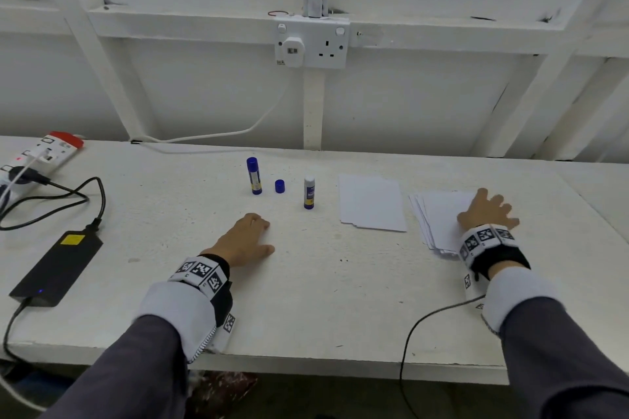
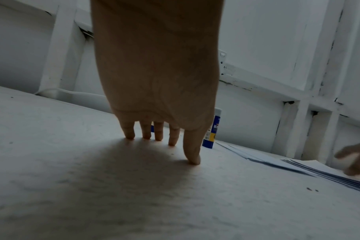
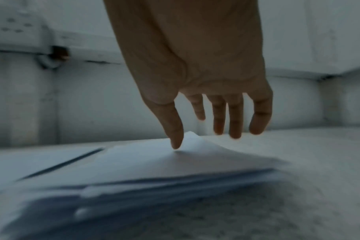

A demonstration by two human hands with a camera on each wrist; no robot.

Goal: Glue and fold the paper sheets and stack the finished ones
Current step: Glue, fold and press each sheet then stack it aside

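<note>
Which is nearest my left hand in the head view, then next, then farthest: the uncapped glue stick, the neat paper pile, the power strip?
From the left hand:
1. Uncapped glue stick, just ahead and to its right.
2. Neat paper pile, farther right, past the glue stick.
3. Power strip, far off at the table's back left corner.

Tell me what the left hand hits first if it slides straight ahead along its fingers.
Probably the loose blue cap, or it passes between the cap and the capped glue stick; depth is unclear. The left hand rests on the table.
</note>
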